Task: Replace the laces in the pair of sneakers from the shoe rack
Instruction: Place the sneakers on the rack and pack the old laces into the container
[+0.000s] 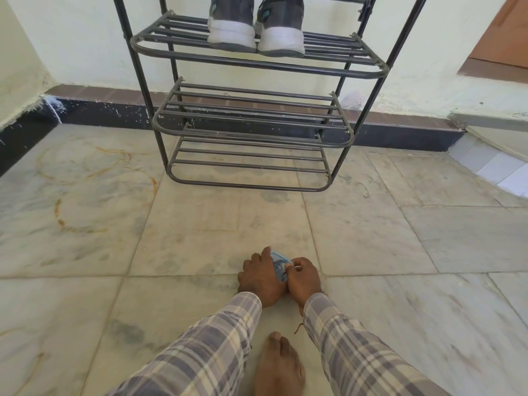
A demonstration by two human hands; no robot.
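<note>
The shoe rack [257, 64] stands on the floor [371, 238] with its back to the wall [85, 52], straight ahead of the person. On the highest shelf fully in view the pair of sneakers [231, 27] sits side by side, heels toward the front rail and toes toward the wall. Two more shelves lie beneath that one, the lowest just above the floor. To the right of the rack, a door [503, 32] is set in the wall. Well in front of the rack, low over the floor, the left grip [261, 277] and right grip [304, 278] meet, with a small packet [279, 267] held between them. A bare foot [278, 364] rests on the floor nearer still, between the two forearms.
</note>
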